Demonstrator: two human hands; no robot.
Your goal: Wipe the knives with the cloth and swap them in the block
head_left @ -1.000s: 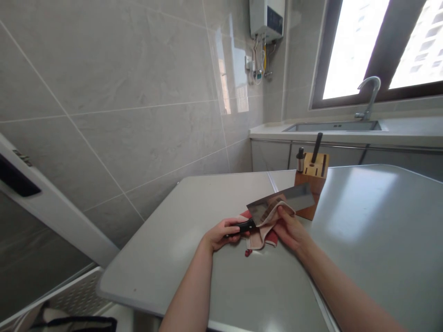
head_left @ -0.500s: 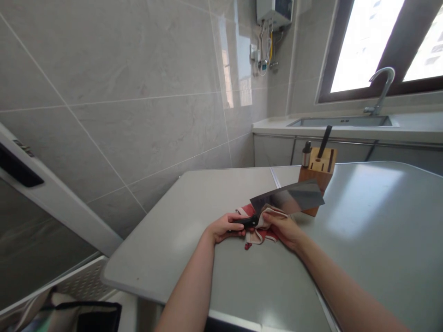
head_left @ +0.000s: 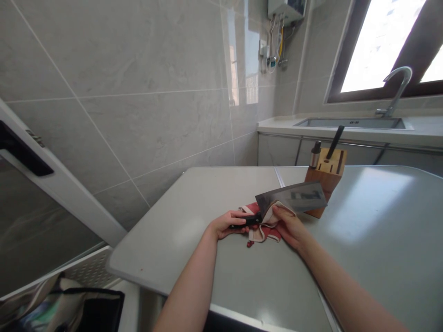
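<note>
My left hand (head_left: 232,224) is wrapped round the black handle of a cleaver (head_left: 301,197), whose broad steel blade points right and tilts slightly upward. A red and cream cloth (head_left: 266,232) lies bunched under and around the blade's handle end. My right hand (head_left: 288,225) pinches part of this cloth against the lower side of the blade; the fingers behind the blade are hidden. Just past the blade's tip stands a wooden knife block (head_left: 321,174), with one black-handled knife in it and a small dark bottle-like item at its left.
The pale table (head_left: 166,216) has a seam running across it. Behind it are a counter with a sink (head_left: 353,122) and a faucet (head_left: 403,83). A tiled wall rises at the left. Beside the table's lower left corner sits a white perforated basket (head_left: 93,269) holding fabric items.
The view has swung slightly left, so everything sits a little further right. My right hand and the cloth have shifted slightly along the blade; both grips stay the same.
</note>
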